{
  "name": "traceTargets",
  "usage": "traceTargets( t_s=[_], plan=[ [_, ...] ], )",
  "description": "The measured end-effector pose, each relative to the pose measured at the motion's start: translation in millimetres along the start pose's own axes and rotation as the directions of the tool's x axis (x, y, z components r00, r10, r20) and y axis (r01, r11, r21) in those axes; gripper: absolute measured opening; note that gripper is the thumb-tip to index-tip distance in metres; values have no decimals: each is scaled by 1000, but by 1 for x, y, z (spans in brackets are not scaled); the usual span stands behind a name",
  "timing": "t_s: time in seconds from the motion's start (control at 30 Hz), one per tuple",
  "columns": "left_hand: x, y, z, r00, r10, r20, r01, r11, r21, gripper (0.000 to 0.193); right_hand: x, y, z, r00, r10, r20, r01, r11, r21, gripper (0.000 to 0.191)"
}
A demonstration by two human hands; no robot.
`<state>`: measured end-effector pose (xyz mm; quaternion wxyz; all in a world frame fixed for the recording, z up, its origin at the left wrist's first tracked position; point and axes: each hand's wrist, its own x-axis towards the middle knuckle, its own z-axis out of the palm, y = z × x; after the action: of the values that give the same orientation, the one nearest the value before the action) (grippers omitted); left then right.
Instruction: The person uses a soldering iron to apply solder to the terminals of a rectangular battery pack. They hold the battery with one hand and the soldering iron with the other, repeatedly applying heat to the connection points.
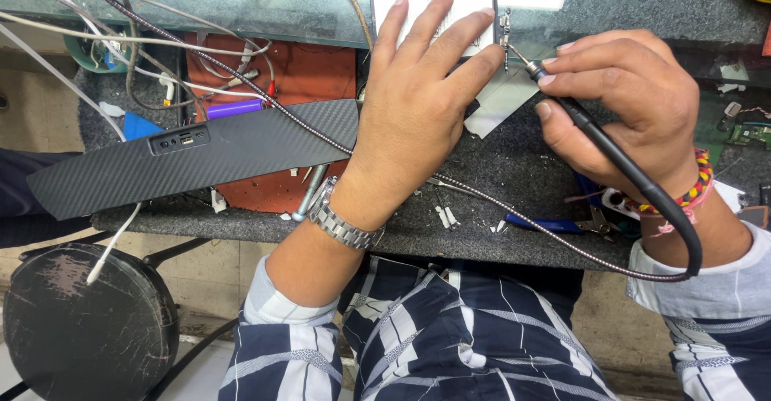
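My left hand [418, 104] lies palm down with fingers spread on a white card [418, 0] at the bench's far edge, its index fingertip beside a small metal part [505, 36]. My right hand [622, 104] grips a black soldering iron [598, 140] like a pen. The iron's thin tip touches the small metal part. Its black cable loops down past my right wrist. A metal watch [341, 218] is on my left wrist and a coloured thread band [697, 186] on my right.
A long black carbon-pattern speaker housing [193, 156] lies at the left over a red mat [273, 80] with a purple battery cell [233, 109] and loose wires. A braided cable [482, 196] crosses the bench. Blue-handled pliers [554, 224], a green circuit board [751, 132] and a round black stool [84, 321] are nearby.
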<state>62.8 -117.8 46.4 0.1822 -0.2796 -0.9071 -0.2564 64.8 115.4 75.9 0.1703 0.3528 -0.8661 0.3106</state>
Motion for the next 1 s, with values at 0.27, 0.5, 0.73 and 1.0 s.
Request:
traceTargets(
  t_s=[0.27, 0.5, 0.73, 1.0],
  plan=[
    [-1, -1, 0, 1000, 0, -5, 0, 1000, -6, 27, -9, 7, 1, 998, 47, -38, -44, 997, 55, 16],
    [0, -1, 0, 1000, 1, -7, -1, 1000, 1, 28, -15, 10, 6, 996, 48, -70, -46, 998, 39, 13],
    [1, -1, 0, 1000, 1, -6, -1, 1000, -2, 28, -14, 6, 7, 997, 55, -54, -55, 998, 9, 16],
    [0, -2, 0, 1000, 0, -4, 0, 1000, 4, 30, -13, 5, 8, 997, 59, -55, -58, 998, 7, 17]
  ],
)
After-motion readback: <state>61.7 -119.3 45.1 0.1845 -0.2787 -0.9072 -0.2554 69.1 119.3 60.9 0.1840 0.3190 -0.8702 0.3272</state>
